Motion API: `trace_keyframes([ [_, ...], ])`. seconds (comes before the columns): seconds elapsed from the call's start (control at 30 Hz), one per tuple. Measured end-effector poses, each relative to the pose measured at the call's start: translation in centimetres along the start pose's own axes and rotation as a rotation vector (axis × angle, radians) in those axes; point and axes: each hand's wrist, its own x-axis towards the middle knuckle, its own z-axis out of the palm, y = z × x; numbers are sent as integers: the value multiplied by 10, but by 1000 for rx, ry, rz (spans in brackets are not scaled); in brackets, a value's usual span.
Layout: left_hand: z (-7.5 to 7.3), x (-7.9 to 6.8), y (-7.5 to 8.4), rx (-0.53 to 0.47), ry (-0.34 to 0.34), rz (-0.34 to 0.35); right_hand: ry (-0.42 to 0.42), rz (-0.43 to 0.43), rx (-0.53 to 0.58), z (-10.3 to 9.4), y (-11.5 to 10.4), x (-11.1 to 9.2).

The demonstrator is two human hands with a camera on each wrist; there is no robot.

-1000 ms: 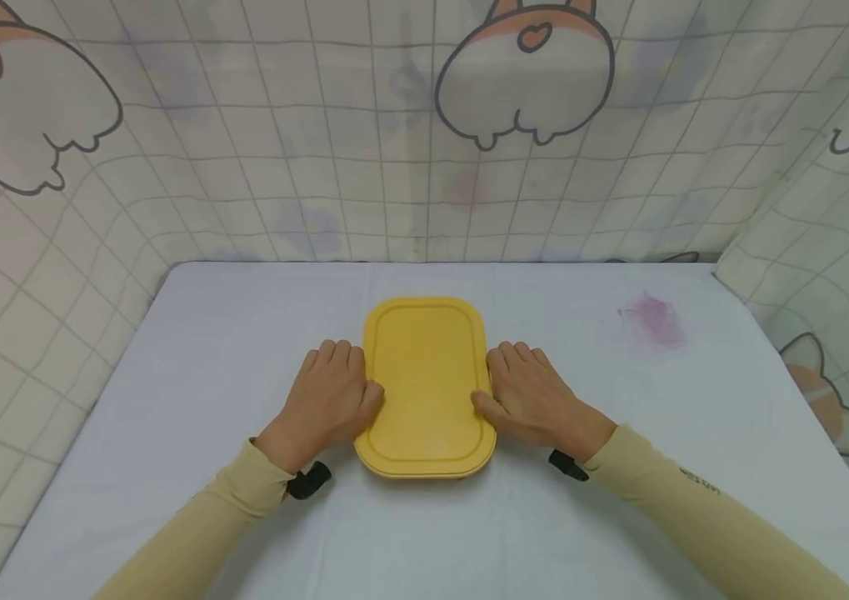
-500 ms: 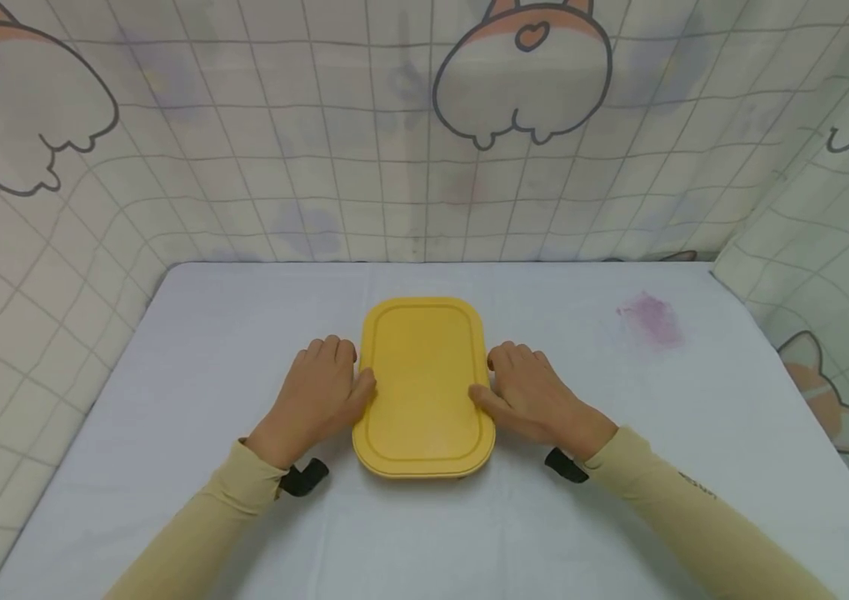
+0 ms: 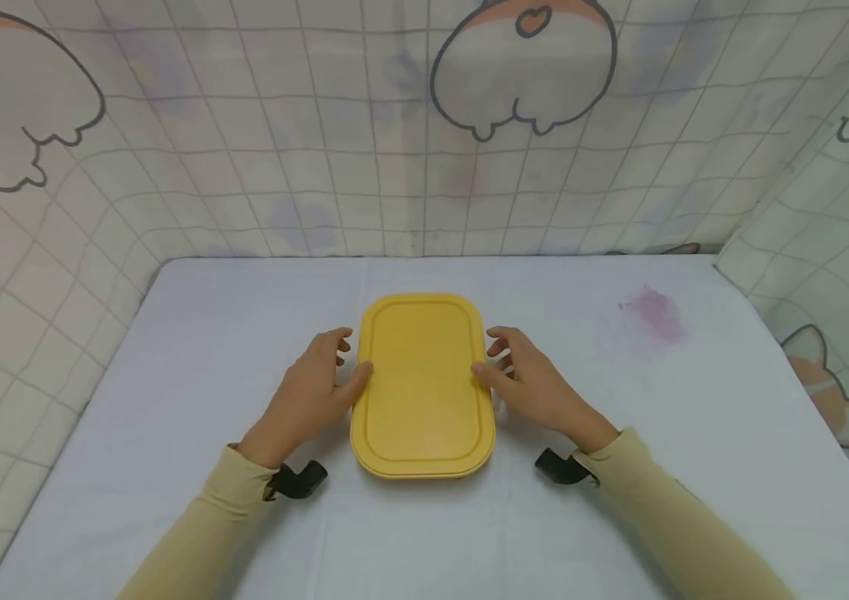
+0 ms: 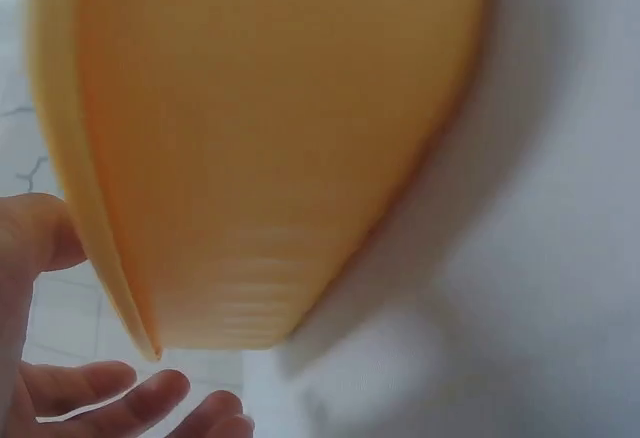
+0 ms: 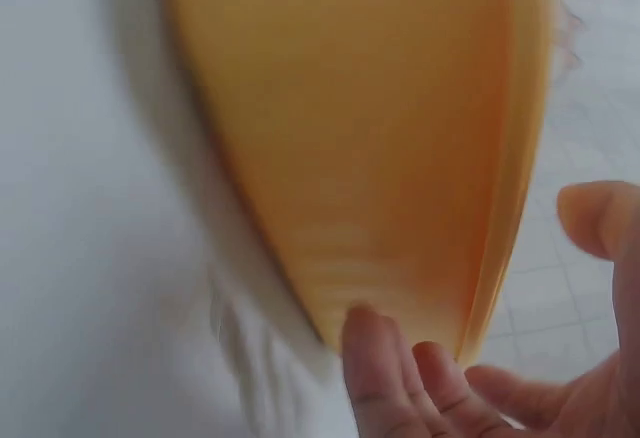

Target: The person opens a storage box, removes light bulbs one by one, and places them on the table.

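A yellow lidded box point(image 3: 422, 387) with rounded corners stands flat on the white table, its lid on. My left hand point(image 3: 306, 398) is at its left side, the thumb over the lid's edge and the loosely bent fingers apart from the wall. At the opposite side is my right hand point(image 3: 538, 390), its thumb by the lid's edge and its fingers relaxed beside the wall. Below the rim, the box wall point(image 4: 260, 148) fills much of the left wrist view. In the right wrist view, fingertips overlap the far end of the box wall point(image 5: 350, 138); contact there I cannot tell.
A white cloth covers the table point(image 3: 244, 300), with a pink stain point(image 3: 655, 313) at the back right. Around the table hangs a grid-patterned curtain point(image 3: 304, 167) with cartoon animal prints. A black wrist device point(image 3: 299, 480) sits under each wrist.
Both hands have loosened their grip on the box's sides. The fingers have come away from the walls and straightened somewhat, and the hands have shifted slightly away from me. The box stays in place.
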Motion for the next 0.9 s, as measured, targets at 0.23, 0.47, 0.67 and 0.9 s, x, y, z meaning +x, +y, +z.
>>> trace_keyframes([
  [0.23,-5,5,-9,-312,-92,-148,-35,164,334,0,7,5],
  [0.47,-7,9,-13,-490,-180,-229,-51,179,538,1,15,5],
  [0.67,-7,10,-15,-646,-208,-238,-60,177,658,-1,15,5],
  [0.9,-8,13,-19,-741,-219,-275,-76,193,697,-4,12,4],
])
